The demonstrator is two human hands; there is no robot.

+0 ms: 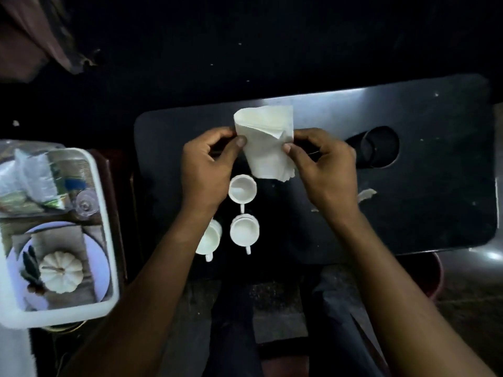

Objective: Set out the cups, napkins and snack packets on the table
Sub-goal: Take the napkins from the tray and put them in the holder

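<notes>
I hold a white paper napkin [265, 140] above the dark table [422, 186], pinched on its left edge by my left hand [206, 170] and on its right edge by my right hand [324, 170]. The napkin is partly folded, with a corner turned over. Three white cups stand on the table under my hands: one [242, 189] just below the napkin, one [244, 232] nearer me, and one [209, 239] partly hidden by my left forearm. Snack packets [32, 180] lie in a white tray [107, 213] at the left.
The tray also holds a clear glass [86, 204] and a printed picture of a plate with a white pumpkin [61, 272]. A dark cylindrical cup [373, 148] lies on its side on the table right of my hands. A torn paper scrap [366, 194] lies nearby.
</notes>
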